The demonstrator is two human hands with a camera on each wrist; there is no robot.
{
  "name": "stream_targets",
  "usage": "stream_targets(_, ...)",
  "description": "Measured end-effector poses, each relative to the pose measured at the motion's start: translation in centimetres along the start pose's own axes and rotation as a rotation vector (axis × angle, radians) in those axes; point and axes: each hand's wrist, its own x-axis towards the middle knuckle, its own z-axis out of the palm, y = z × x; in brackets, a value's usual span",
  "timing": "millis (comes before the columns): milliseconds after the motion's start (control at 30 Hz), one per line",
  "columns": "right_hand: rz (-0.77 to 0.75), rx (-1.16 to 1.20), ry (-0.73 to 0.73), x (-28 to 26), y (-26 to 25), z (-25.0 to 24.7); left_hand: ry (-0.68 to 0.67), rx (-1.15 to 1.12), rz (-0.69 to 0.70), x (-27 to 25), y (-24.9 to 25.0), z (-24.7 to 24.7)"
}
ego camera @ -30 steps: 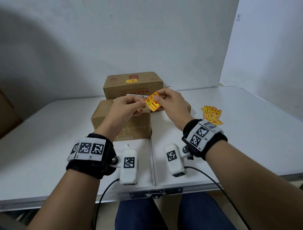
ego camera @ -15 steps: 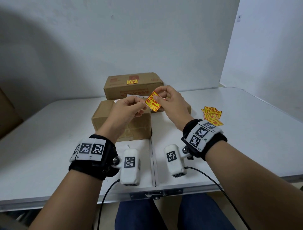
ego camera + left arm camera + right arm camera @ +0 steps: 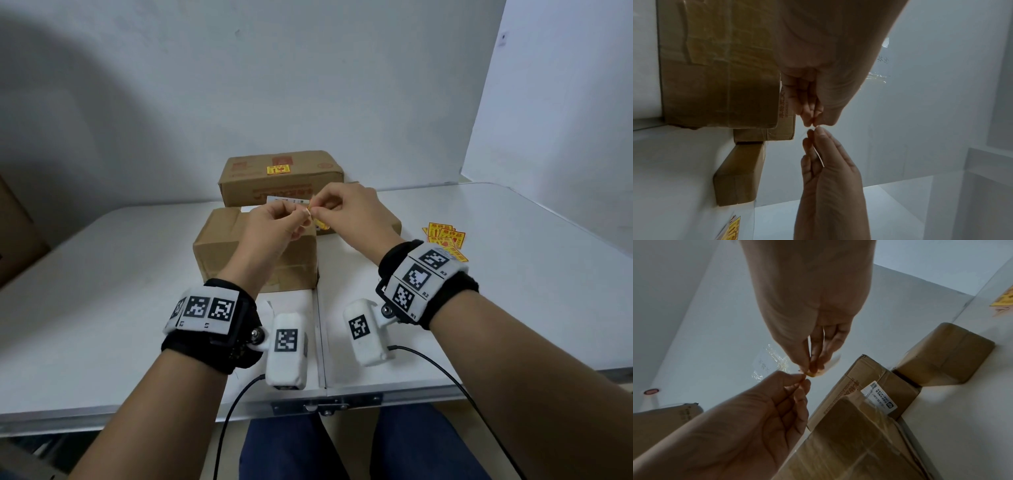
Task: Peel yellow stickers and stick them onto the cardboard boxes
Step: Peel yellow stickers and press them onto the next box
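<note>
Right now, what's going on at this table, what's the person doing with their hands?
A person is peeling a yellow sticker, pinching it between the left hand and right hand above the cardboard boxes. The far box already has a sticker on top; the near box shows none. A pile of spare stickers lies on the white table, to the right.
</note>
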Motion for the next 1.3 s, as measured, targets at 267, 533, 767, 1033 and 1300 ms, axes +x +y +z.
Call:
stream_targets(267,0.052,0.155,-0.055,-0.4,-0.1,-0.2,0.03,0.116,0.084,-0.3,0.5,0.2)
stream_targets(533,0.069,0.228,-0.029,-0.2,0.5,0.4,0.043,0.248,0.125,-0.3,0.8,0.4)
stream_targets(767,0.103,0.328,-0.028,-0.4,1.0,0.4,0.029,0.244,0.117,-0.3,0.6,0.4)
stream_targets(1033,0.107,0.399,-0.025,-0.5,1.7,0.4,-0.059,0.009,-0.029,-0.6,1.0,0.3)
stream_targets(1300,0.006,0.105,0.046,-0.9,1.2,0.3,-0.047,0.142,-0.017,-0.4,1.4,0.5)
